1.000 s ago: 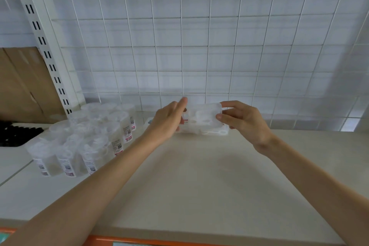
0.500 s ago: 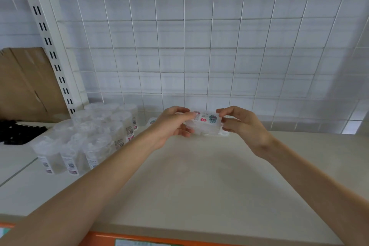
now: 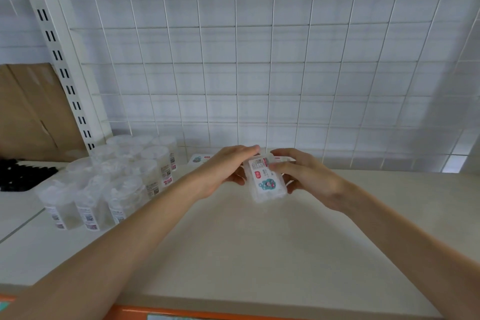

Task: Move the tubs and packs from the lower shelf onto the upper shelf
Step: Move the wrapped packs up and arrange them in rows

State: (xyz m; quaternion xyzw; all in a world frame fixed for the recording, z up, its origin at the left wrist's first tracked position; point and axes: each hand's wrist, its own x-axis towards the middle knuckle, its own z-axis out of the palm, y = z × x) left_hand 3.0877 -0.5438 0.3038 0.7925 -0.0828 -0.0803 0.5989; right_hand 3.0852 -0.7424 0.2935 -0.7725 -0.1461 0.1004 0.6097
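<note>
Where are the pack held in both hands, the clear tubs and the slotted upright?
held pack (image 3: 267, 184), head view, its printed label.
clear tubs (image 3: 122, 197), head view, a front tub's side.
slotted upright (image 3: 55, 56), head view, its slotted face.

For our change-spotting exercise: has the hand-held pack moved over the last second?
Yes. The pack has come forward, away from the wire mesh, and tilted label-up.

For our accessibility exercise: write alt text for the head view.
The left hand and right hand hold a small clear plastic pack with a red-and-teal label over a cream shelf. Clear lidded plastic tubs stand clustered to the left.
</note>
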